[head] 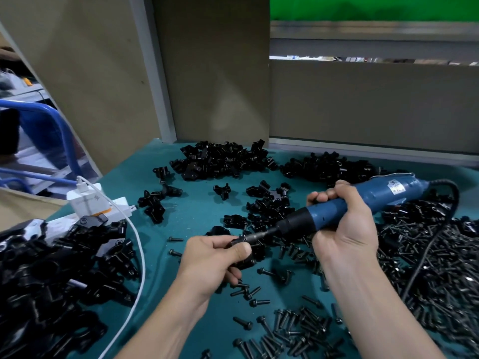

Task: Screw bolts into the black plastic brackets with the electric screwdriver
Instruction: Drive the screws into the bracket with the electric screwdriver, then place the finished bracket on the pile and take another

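My right hand [342,224] grips the blue electric screwdriver [363,203], which lies almost level with its bit pointing left. My left hand [217,257] holds a black plastic bracket [246,261] just below the bit, thumb and fingers pinched at the bit's tip where a bolt head [234,242] sits. Most of the bracket is hidden by my fingers. Loose black bolts [293,330] lie scattered on the teal table [197,218] below and to the right of my hands.
Piles of black brackets lie at the back centre [223,159], back right [326,167] and front left [57,270]. A white power strip with charger [88,200] and white cable [137,255] sit at left. The screwdriver's black cord [425,257] runs over a dense bolt heap [435,275] at right.
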Demonstrator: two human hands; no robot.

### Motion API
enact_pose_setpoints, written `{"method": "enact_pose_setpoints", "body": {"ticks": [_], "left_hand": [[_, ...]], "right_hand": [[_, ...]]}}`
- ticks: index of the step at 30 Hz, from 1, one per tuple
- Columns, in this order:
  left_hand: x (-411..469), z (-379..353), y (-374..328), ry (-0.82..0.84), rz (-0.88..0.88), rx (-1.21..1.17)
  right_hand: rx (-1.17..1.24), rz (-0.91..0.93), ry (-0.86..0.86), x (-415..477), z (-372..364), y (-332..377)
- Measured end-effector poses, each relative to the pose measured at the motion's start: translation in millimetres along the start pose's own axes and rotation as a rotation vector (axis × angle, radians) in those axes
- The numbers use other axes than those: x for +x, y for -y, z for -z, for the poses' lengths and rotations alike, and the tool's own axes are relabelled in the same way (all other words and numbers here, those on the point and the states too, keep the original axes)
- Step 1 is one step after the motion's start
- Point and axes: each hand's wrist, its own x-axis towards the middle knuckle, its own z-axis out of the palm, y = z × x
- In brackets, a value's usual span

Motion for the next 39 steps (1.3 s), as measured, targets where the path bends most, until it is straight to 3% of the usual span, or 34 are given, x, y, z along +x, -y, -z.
{"method": "enact_pose_setpoints", "body": {"ticks": [4,11,17,27,32,36,37,39], "left_hand": [[4,9,-11,-0.042,-0.008,-0.136],[11,14,-4,-0.149,-0.023,-0.224],[7,11,-8,-0.127,-0.024,-0.334],[4,16,-28,-0.209,0.083,-0.379],[-11,22,-60,-0.183,-0.059,-0.339],[-27,30,-82,-0.192,-0.232,-0.191],[-31,32,-84,-0.204,-0.264,-0.136],[-39,35,-89,-0.233,-0.319,-0.043]], "right_hand": [[0.071,-0.108,-0.074,4,4,13],[-0.068,-0.225,-0.130,12,9,22],[-0.465,-0.314,-0.200,14,11,21],[-1.741,0.000,-0.072,-15,24,18],[-1.932,0.026,-0.116,-22,26,12],[-2.133,0.301,-0.167,-54,11,6],[-2.107,0.407,-0.118,-67,0,0],[-1.917,0.474,0.139,-96,-25,-20]]}}
